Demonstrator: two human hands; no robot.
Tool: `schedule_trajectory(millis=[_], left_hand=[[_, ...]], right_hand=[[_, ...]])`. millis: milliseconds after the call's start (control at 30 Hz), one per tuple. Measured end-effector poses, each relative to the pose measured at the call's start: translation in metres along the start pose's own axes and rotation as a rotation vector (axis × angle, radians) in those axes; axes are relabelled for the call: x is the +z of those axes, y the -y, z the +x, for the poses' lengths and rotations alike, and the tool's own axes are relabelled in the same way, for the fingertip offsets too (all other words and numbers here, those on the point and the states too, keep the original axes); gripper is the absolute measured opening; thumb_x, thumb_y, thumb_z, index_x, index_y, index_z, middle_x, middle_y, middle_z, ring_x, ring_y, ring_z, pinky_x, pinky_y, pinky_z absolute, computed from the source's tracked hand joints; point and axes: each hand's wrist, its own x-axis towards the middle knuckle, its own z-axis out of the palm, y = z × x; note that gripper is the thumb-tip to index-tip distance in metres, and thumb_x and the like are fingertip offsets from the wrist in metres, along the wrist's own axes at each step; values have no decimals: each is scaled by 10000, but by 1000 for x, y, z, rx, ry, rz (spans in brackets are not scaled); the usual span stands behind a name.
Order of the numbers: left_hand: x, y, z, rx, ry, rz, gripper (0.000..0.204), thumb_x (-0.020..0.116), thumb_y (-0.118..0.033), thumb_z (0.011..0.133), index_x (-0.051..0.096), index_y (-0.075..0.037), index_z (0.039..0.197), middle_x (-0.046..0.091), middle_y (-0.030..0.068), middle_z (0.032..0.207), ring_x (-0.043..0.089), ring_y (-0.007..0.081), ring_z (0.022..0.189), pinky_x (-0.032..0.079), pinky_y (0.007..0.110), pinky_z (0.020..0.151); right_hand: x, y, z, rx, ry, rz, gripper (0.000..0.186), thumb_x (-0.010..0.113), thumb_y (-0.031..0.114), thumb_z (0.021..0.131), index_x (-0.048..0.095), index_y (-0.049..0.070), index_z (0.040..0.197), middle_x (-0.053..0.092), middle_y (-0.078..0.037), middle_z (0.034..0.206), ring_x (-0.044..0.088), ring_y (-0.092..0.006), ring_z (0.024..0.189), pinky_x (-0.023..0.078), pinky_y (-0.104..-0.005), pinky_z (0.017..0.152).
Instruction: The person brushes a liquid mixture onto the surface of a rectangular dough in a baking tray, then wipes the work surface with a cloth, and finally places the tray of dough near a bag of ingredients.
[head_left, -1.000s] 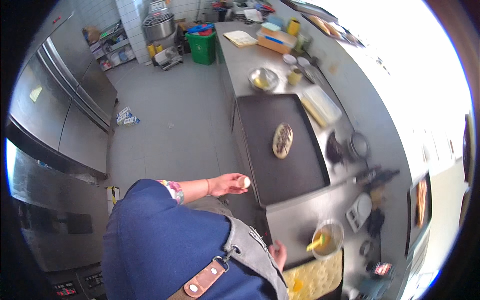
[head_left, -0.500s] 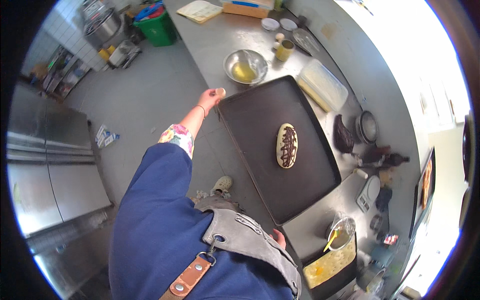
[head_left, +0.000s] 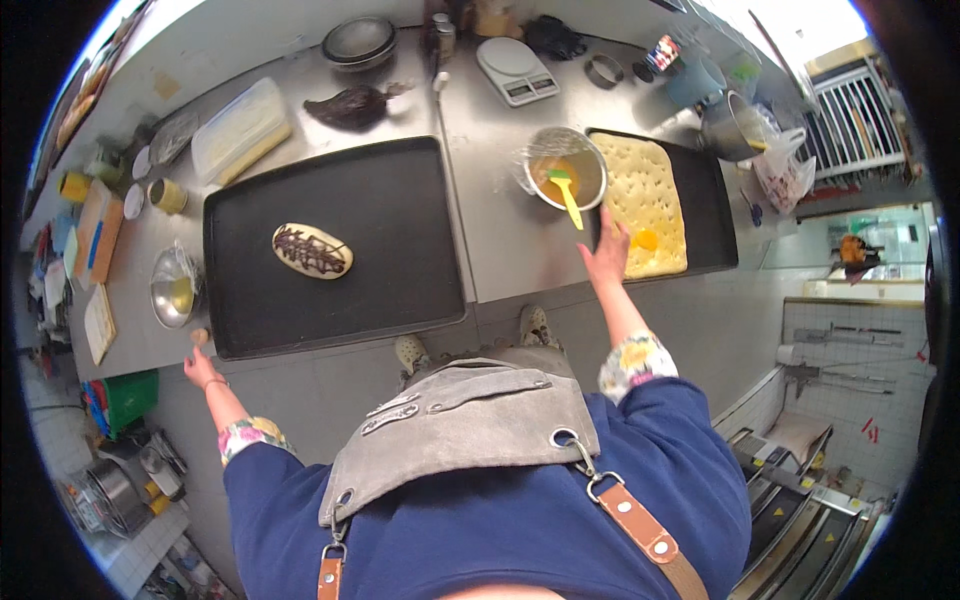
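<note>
Pinching small brownish thing in left hand, near steel bowl. Holding right hand open, beside flat bread and brush propped over tub rim, likely for easy reach.

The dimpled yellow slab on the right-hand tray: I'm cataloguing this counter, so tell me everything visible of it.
The slab is pale yellow, looks like dough or flat bread, roughly rectangular with rounded corners and dotted with dimples. A bright orange-yellow patch, like egg yolk, sits near its edge closest to the person. It lies flat on a dark tray, whose right part is bare. The right hand overlaps its left edge in view; whether it touches is unclear.
</note>
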Motion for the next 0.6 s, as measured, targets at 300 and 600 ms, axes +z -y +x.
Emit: schedule_trajectory(millis=[300,600], left_hand=[[139,-88,-388,610,324,19,322,547,-44,887,510,-9,1205,587,123,1119,582,194,983,517,303,828],[382,-99,-664,-253,1144,7,465,485,-311,998,365,-57,1368,597,92,1124,628,199,946,548,349,788]], right_hand=[[47,-45,148,-511,29,550,259,694,263,852,669,182,1097,640,-91,1003,621,-280,923,497,-388,783],[-15,-84,216,-107,198,1071,292,614,284,914,677,5,852,668,-136,646,682,-279,626,525,-360,610]])
